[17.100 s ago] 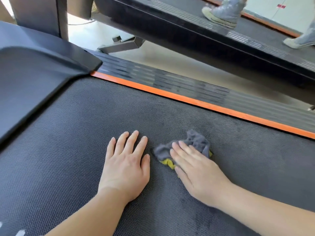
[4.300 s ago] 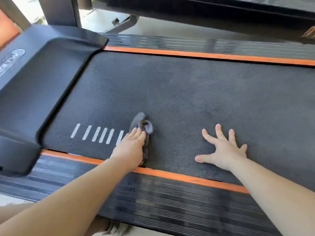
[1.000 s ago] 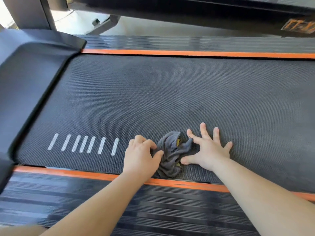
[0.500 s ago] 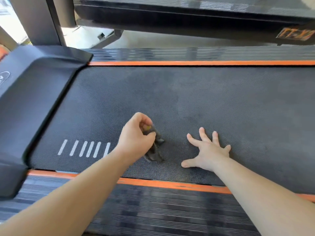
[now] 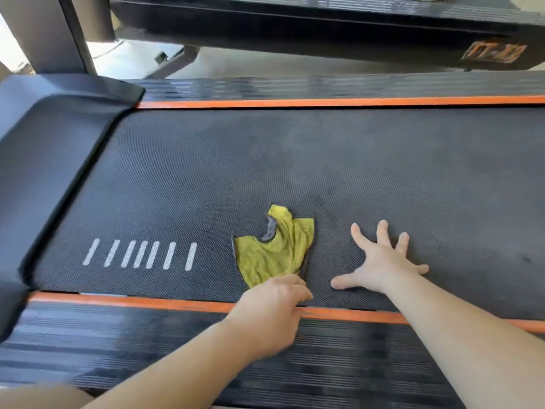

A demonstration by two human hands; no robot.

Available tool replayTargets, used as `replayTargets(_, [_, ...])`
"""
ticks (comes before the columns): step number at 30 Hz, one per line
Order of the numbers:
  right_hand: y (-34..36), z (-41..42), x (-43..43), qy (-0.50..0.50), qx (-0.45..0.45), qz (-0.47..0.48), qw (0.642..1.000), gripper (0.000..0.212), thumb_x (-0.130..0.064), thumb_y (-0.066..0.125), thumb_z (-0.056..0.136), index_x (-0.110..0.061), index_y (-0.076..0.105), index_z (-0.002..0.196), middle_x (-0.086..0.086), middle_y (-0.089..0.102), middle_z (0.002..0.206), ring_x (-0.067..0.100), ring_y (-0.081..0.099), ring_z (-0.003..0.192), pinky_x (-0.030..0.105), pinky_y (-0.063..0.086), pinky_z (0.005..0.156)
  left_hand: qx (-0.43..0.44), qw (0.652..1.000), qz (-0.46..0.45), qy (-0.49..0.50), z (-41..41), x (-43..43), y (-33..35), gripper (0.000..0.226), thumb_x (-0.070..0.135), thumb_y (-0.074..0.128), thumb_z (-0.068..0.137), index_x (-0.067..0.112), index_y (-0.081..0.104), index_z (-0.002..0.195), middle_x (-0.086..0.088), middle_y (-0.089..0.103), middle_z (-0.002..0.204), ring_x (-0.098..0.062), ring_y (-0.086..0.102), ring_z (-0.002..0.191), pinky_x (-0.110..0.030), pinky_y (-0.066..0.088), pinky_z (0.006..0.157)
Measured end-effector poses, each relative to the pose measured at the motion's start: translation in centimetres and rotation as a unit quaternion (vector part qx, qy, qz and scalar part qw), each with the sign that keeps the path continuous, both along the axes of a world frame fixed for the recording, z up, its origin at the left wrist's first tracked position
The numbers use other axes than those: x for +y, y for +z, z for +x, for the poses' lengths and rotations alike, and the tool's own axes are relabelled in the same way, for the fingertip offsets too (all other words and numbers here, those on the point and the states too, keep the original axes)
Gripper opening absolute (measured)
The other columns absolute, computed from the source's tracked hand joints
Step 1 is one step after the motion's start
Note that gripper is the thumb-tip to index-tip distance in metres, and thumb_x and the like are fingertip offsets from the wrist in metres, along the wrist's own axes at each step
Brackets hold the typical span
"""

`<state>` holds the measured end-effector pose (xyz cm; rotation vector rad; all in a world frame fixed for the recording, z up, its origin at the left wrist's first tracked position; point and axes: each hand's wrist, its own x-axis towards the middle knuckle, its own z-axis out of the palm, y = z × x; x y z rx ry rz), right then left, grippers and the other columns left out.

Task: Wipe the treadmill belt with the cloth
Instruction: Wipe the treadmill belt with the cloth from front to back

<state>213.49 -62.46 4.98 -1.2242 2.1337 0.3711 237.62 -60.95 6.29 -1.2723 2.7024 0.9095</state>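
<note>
The dark textured treadmill belt [image 5: 295, 160] runs left to right across the head view. A cloth [image 5: 277, 252], yellow with a grey edge, lies spread on the belt close to the near side. My left hand [image 5: 271, 311] reaches over the near orange strip, its curled fingers holding the cloth's near corner. To the right of the cloth, my right hand [image 5: 380, 261] rests flat on the belt with fingers spread, not touching the cloth.
White stripes [image 5: 141, 255] mark the belt left of the cloth. Orange strips [image 5: 324, 102] and ribbed side rails [image 5: 147, 343] border the belt. The black motor cover [image 5: 44, 149] rises at the left. A second treadmill [image 5: 324, 28] stands beyond a strip of floor.
The cloth was bunched in my left hand half a second ago; it now lies spread open, yellow side up. My left hand has drawn back to the near edge. My right hand stayed planted.
</note>
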Motion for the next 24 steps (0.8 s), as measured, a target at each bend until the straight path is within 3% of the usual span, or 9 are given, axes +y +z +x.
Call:
replayTargets(3, [-0.1,-0.1,-0.1,-0.004,-0.006,0.0,1.0,0.145,-0.085,0.083,0.043,-0.065,-0.012,0.151,-0.008,-0.037,0.164,0.04,-0.025,0.153,0.084,0.018,0.107,-0.006,0.997,-0.067,0.029,0.6,-1.9,-1.6,0.031,0.015,0.052,0.099,0.028,0.07,0.121,0.013,0.058,0.131,-0.015,0.054,0.12,-0.033,0.051,0.094])
replayTargets(7, [-0.3,-0.1,-0.1,-0.013,-0.015,-0.003,1.0,0.144,-0.083,0.085,0.043,-0.066,-0.01,0.15,-0.01,-0.037,0.163,0.038,-0.027,0.153,0.084,0.015,0.108,-0.026,0.992,-0.117,-0.048,0.9,-6.4,-4.7,0.042,0.011,0.061,0.092,0.021,0.064,0.133,-0.002,0.056,0.147,-0.029,0.057,0.129,-0.044,0.052,0.105])
replayTargets(10, [-0.4,-0.3,-0.3,-0.021,-0.017,-0.001,1.0,0.144,-0.081,0.086,0.043,-0.066,-0.009,0.151,-0.011,-0.037,0.163,0.038,-0.028,0.153,0.084,0.014,0.109,-0.147,0.975,-0.112,-0.121,0.8,-8.7,-5.5,0.065,0.046,0.015,0.099,0.031,0.022,0.162,0.002,0.013,0.172,-0.022,0.02,0.156,-0.047,0.019,0.127])
replayTargets(12, [-0.4,-0.4,-0.4,-0.021,-0.017,0.003,1.0,0.144,-0.08,0.087,0.043,-0.066,-0.008,0.151,-0.011,-0.038,0.163,0.038,-0.028,0.153,0.084,0.014,0.109,-0.206,0.971,-0.119,-0.02,1.4,-10.5,-6.0,0.073,0.054,-0.002,0.095,0.031,0.0,0.164,0.006,-0.006,0.173,-0.017,0.001,0.159,-0.046,0.003,0.129])
replayTargets(15, [-0.6,-0.4,-0.5,-0.024,-0.019,0.006,1.0,0.145,-0.08,0.088,0.041,-0.068,-0.007,0.15,-0.011,-0.038,0.163,0.038,-0.028,0.153,0.084,0.014,0.109,-0.215,0.952,-0.088,0.198,1.3,-12.0,-6.5,0.072,0.055,0.01,0.103,0.021,-0.005,0.164,-0.003,-0.012,0.173,-0.021,-0.007,0.159,-0.05,-0.005,0.128])
replayTargets(17, [-0.6,-0.4,-0.6,-0.027,-0.017,0.008,0.999,0.146,-0.079,0.089,0.04,-0.068,-0.007,0.15,-0.012,-0.038,0.163,0.038,-0.029,0.153,0.085,0.014,0.108,-0.209,0.95,-0.074,0.221,0.4,-11.2,-6.7,0.078,0.061,0.01,0.102,0.017,-0.008,0.164,-0.006,-0.016,0.172,-0.024,-0.011,0.159,-0.048,-0.01,0.127])
replayTargets(19, [-0.6,-0.3,-0.7,-0.027,-0.015,0.007,0.999,0.147,-0.079,0.089,0.039,-0.068,-0.006,0.15,-0.012,-0.038,0.163,0.037,-0.029,0.153,0.085,0.015,0.107,-0.181,0.966,-0.082,0.164,-0.6,-8.6,-6.6,0.084,0.066,0.004,0.097,0.017,-0.006,0.164,-0.007,-0.016,0.171,-0.025,-0.012,0.158,-0.047,-0.012,0.126])
replayTargets(21, [-0.6,-0.3,-0.7,-0.029,-0.016,0.003,0.999,0.146,-0.079,0.089,0.039,-0.068,-0.005,0.15,-0.012,-0.038,0.163,0.037,-0.029,0.153,0.086,0.014,0.107,-0.162,0.982,-0.094,0.018,-0.9,-5.9,-6.1,0.087,0.066,-0.002,0.091,0.021,-0.006,0.165,-0.004,-0.016,0.171,-0.024,-0.014,0.158,-0.047,-0.011,0.127])
replayTargets(24, [-0.6,-0.3,-0.7,-0.031,-0.02,0.002,0.999,0.146,-0.079,0.089,0.04,-0.067,-0.005,0.151,-0.012,-0.038,0.163,0.038,-0.029,0.152,0.086,0.013,0.107,-0.161,0.967,-0.119,-0.159,0.7,-7.5,-5.6,0.08,0.062,-0.004,0.093,0.027,-0.006,0.164,0.002,-0.013,0.171,-0.018,-0.009,0.159,-0.045,-0.009,0.128])
